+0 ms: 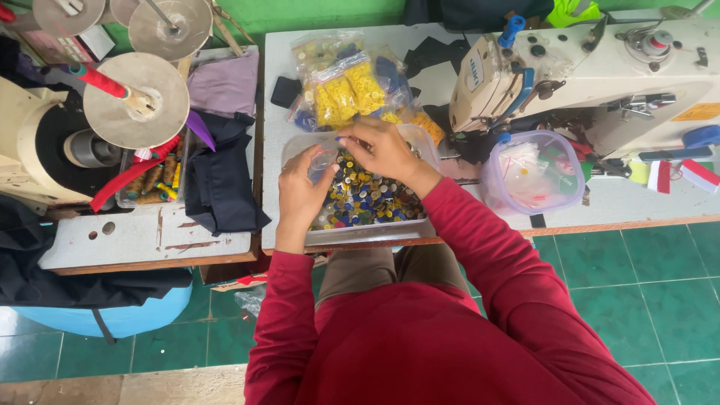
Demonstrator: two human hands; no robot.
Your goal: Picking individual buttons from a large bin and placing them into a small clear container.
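hands (345, 169) over button tray (420, 142)

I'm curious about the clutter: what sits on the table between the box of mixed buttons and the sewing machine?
In the head view, a round clear tub of small packets sits between the button box and the sewing machine.

Both hands, left hand (301, 191) and right hand (382, 150), reach into the button tray (360, 232).

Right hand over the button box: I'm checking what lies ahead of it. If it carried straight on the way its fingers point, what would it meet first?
The right hand points toward the left hand, which seems to hold a small clear bag. That bag and those fingers would likely come first; depth is unclear.
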